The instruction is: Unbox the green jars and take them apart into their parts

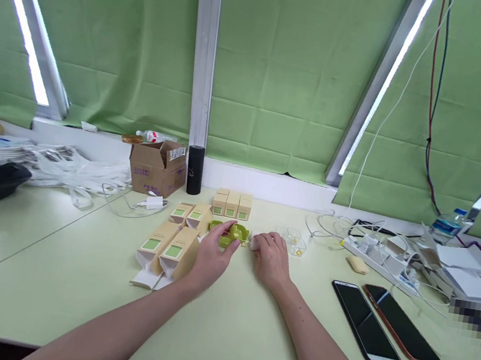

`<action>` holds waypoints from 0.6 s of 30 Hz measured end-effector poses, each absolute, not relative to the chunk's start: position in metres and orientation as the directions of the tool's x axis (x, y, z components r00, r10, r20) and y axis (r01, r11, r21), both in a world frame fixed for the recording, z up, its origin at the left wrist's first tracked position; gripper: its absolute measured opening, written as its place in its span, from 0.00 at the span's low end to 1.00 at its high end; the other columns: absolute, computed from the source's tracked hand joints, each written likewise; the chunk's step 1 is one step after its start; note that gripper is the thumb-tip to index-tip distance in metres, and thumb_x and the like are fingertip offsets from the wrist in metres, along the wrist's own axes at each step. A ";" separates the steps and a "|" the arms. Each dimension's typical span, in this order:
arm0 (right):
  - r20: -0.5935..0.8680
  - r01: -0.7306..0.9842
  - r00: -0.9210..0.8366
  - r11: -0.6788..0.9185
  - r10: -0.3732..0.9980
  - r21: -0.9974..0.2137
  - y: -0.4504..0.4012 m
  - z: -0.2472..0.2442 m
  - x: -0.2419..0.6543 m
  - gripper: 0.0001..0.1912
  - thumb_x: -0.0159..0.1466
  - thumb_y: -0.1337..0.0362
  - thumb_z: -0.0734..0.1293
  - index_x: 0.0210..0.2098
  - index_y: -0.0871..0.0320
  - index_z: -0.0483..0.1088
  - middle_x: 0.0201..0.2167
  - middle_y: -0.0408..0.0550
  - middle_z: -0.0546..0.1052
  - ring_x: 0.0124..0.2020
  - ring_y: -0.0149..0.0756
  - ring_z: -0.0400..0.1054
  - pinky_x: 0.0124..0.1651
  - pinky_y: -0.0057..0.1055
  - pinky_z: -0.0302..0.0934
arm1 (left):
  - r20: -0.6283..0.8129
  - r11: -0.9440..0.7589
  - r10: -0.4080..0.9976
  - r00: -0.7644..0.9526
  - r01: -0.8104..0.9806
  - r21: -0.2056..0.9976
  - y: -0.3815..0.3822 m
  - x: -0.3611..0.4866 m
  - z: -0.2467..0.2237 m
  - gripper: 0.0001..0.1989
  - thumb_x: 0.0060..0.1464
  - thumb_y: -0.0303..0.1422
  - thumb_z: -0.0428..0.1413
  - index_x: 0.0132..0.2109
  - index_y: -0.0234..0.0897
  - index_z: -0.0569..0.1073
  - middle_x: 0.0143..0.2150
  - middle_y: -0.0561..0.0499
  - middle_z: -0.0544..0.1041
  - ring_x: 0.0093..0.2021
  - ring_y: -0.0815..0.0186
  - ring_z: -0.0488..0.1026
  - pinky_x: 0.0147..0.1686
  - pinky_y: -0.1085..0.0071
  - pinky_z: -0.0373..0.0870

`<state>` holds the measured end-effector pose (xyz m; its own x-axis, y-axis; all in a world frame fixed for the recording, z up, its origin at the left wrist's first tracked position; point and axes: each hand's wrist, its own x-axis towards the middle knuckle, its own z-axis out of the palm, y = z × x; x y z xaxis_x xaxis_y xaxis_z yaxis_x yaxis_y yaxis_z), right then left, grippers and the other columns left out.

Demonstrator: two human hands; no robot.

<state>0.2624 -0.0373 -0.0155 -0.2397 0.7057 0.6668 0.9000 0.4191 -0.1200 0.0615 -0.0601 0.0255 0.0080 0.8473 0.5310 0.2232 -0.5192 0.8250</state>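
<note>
My left hand has its thumb and fingers around the near side of a shiny green plastic piece with rounded parts, which lies on the table. Just to the right, the fingers of my right hand are closed on a small white object, mostly covered by the fingertips. Clear plastic cups with bits of yellow sit behind my right hand. Beside my left hand lie kraft-coloured boxes with green labels, the nearer ones with open white flaps. A few small closed boxes stand in a row behind.
A brown cardboard carton and a black cylinder stand at the back left. Two phones lie at the right, near a power strip with tangled cables. White straps pile up at the left.
</note>
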 end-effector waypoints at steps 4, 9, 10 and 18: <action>0.676 0.888 -0.216 0.430 0.705 -0.165 -0.041 -0.012 0.262 0.23 0.58 0.79 0.65 0.51 0.55 0.72 0.47 0.54 0.79 0.52 0.52 0.65 0.52 0.46 0.60 | 0.519 -0.516 0.855 0.021 0.139 0.845 -0.061 0.062 0.027 0.22 0.56 0.34 0.63 0.58 0.40 0.74 0.56 0.44 0.79 0.57 0.55 0.75 0.61 0.56 0.68; 0.723 0.848 -0.155 0.466 0.673 -0.253 -0.044 -0.006 0.265 0.26 0.57 0.79 0.63 0.53 0.56 0.70 0.48 0.54 0.78 0.52 0.53 0.64 0.52 0.50 0.62 | 0.492 -0.493 0.870 0.032 0.025 0.870 -0.062 0.063 0.029 0.22 0.54 0.32 0.64 0.56 0.40 0.74 0.56 0.44 0.79 0.58 0.56 0.74 0.62 0.56 0.67; 0.739 0.834 -0.142 0.482 0.658 -0.269 -0.045 -0.005 0.265 0.26 0.57 0.79 0.63 0.53 0.56 0.70 0.48 0.54 0.78 0.52 0.53 0.64 0.53 0.50 0.63 | 0.489 -0.490 0.871 0.033 0.001 0.872 -0.062 0.064 0.029 0.22 0.53 0.32 0.64 0.55 0.40 0.74 0.56 0.44 0.79 0.59 0.56 0.74 0.62 0.56 0.67; 0.875 0.653 -0.113 0.699 0.471 -0.292 -0.060 0.007 0.256 0.27 0.63 0.72 0.64 0.60 0.52 0.61 0.54 0.55 0.73 0.58 0.53 0.64 0.58 0.57 0.65 | 0.449 -0.431 0.891 0.066 -0.185 0.883 -0.065 0.066 0.035 0.24 0.52 0.36 0.69 0.54 0.38 0.74 0.56 0.41 0.79 0.59 0.55 0.75 0.60 0.58 0.71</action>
<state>0.2561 -0.0604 0.0067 -0.1125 0.4712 0.8748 0.6528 0.6989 -0.2924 0.0663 -0.0652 0.0352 0.0657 0.8913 0.4486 -0.1853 -0.4309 0.8832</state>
